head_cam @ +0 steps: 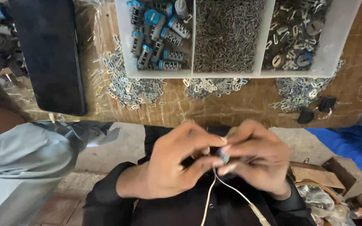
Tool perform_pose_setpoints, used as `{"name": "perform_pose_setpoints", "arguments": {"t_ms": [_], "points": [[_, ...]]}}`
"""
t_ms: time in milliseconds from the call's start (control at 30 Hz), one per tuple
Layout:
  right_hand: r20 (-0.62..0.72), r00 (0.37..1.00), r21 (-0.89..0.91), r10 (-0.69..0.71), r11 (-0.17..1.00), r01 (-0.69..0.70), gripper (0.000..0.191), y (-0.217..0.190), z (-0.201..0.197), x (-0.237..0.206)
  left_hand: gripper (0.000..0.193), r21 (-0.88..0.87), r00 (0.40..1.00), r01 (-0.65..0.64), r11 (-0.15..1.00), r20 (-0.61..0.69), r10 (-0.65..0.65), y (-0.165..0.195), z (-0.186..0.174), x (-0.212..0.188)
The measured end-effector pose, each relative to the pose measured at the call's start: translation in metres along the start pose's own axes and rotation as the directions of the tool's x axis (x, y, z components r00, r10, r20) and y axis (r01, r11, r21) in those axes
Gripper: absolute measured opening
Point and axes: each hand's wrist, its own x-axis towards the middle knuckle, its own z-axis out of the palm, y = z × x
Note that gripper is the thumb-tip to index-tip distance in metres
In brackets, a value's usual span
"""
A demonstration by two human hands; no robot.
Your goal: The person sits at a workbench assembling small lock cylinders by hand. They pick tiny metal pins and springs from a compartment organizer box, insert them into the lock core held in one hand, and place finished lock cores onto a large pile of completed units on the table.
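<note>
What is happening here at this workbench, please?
A person in dark sleeves holds a small metal part between the fingertips of the left hand and the right hand, close to the body. Ahead, on the wooden bench, a white divided tray holds blue-capped lock cylinders, fine metal pins and small flat metal pieces. Loose metal plates lie in front of it, and a dark phone lies to the side.

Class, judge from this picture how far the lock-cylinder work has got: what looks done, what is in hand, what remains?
Done: blue-capped cylinders fill the left compartment of the white tray; whether they are finished cannot be told. In hand: the left hand and right hand pinch one small metal part between them. Left: heaps of thin pins and flat plates sit unused.
</note>
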Motion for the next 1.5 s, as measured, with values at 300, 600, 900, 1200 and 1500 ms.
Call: {"name": "perform_pose_setpoints", "arguments": {"t_ms": [300, 600, 900, 1200, 1500], "points": [[-0.218, 0.976, 0.178, -0.001, 0.983, 0.041, 0.030, -0.007, -0.008, -0.018, 0.032, 0.764, 0.888, -0.357, 0.537, 0.099, 0.448, -0.022, -0.008, 0.007], [-0.133, 0.987, 0.109, 0.093, 0.991, -0.079, 0.038, 0.002, 0.001, -0.006, 0.034, 0.231, 0.918, -0.345, 0.909, -0.120, 0.379, 0.006, 0.012, 0.008], [0.054, 0.988, 0.072, 0.147, 0.986, -0.150, 0.033, 0.008, -0.001, -0.003, 0.030, -0.181, 0.977, -0.090, 0.979, 0.176, 0.122, -0.013, -0.020, 0.000], [-0.218, 0.960, 0.317, 0.175, 0.943, -0.100, 0.040, -0.001, -0.009, -0.019, 0.038, 0.701, 0.915, -0.233, 0.674, -0.077, 0.396, -0.005, 0.012, 0.018], [-0.219, 0.972, 0.279, 0.085, 0.960, -0.021, 0.037, -0.002, -0.010, -0.016, 0.021, 0.600, 0.882, -0.306, 0.739, -0.114, 0.458, -0.007, -0.004, 0.010]]}}
